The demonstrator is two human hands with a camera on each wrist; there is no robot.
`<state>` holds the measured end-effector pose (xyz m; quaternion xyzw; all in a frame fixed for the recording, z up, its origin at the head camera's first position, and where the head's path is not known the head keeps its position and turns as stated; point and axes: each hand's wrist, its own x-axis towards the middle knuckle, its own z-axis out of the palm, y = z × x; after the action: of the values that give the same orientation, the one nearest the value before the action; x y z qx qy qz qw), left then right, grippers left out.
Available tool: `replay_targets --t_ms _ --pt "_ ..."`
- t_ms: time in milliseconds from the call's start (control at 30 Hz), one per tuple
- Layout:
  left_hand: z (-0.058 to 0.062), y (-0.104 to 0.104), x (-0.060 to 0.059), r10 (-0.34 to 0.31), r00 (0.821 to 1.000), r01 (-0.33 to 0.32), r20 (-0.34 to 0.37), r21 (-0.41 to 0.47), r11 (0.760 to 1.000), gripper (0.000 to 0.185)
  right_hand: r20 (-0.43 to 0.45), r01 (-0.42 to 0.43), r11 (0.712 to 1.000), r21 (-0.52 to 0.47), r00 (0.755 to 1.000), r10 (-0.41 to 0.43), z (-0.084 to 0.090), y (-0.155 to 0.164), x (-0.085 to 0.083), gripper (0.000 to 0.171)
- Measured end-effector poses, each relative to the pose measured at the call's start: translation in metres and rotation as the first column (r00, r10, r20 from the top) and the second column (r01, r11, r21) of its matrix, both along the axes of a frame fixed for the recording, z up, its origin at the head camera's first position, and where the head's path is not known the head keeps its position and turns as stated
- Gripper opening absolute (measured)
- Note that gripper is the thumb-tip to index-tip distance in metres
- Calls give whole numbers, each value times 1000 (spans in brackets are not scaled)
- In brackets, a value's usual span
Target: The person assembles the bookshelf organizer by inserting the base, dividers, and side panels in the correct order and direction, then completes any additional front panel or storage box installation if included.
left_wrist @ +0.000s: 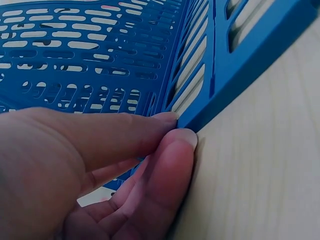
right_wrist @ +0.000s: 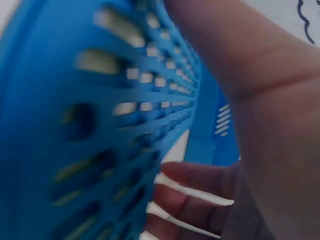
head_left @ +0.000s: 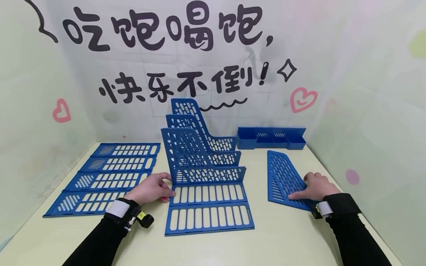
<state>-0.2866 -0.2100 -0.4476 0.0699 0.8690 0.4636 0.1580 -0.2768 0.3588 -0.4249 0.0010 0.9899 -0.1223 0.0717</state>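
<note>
Steadying the blue slotted plastic rack (head_left: 206, 177) at frame centre, I pinched its base corner with my left hand (head_left: 151, 189); right hand's (head_left: 316, 186) fingers curled round the loose blue perforated divider panel (head_left: 284, 175), lower right, lifting it evenly.

A rack (head_left: 203, 173) stands mid-table (head_left: 286, 236). Four flat panels (head_left: 106, 177) lie in a row along the left edge. A divider (head_left: 284, 177) lies flat right of the rack; a trough (head_left: 271, 137) sits behind it at the back edge.
</note>
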Motion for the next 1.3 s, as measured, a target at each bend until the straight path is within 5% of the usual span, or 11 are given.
replay_targets --t_ms 267,433,600,733,933,1100,1300 --pt "1 -2 0 -12 1000 12 16 14 1000 45 -61 20 1000 24 998 -18 -6 3 1 123" --pt "-1 -2 -1 -6 1000 6 18 14 1000 46 -37 27 997 -72 999 -30 1 6 2 124" --pt "-1 -2 -2 -8 1000 8 25 16 1000 46 16 -15 950 -312 1000 21 15 9 5 92" --pt "-2 -2 -2 -10 1000 10 18 6 1000 46 -59 -132 901 -414 991 118 26 -4 10 66" --pt "-2 -1 -4 2 1000 -2 26 14 1000 45 -171 -238 904 -356 967 187 32 -43 15 42" --pt "-2 -1 -4 5 999 -6 34 11 1000 46 -217 -296 902 -313 947 236 28 -57 15 50" --pt "1 -1 -3 -8 1000 8 9 -7 1000 34 -193 -319 903 -288 943 272 30 -56 20 26"
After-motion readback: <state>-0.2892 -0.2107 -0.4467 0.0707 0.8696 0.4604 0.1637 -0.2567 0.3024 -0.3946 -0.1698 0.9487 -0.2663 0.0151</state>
